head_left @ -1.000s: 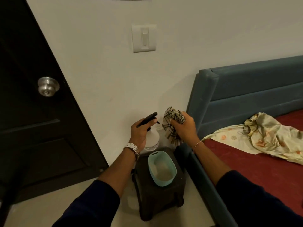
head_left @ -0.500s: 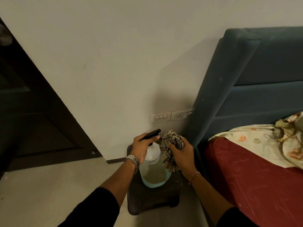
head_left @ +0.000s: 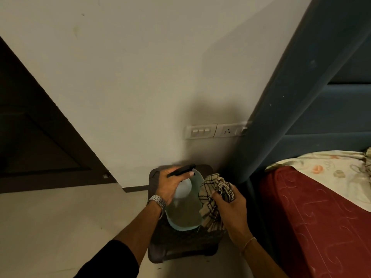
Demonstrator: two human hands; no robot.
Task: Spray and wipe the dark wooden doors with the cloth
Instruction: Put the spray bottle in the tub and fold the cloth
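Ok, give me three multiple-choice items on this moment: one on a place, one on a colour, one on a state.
1. Where is the spray bottle?
A. On the bed
B. Over the dark stool by the wall
C. On the floor by the door

2. What colour is the bed's sheet?
A. Red
B. Green
C. White

3. What is the right hand doing?
A. Hanging idle
B. Pressing the wall switches
C. Gripping the checked cloth

Answers:
1 B: the left hand holds the bottle by its black trigger head above the stool, over a pale blue tub.
2 A: the sheet beside the blue headboard is plainly red.
3 C: the fingers are curled round the bunched cloth, next to the bottle.
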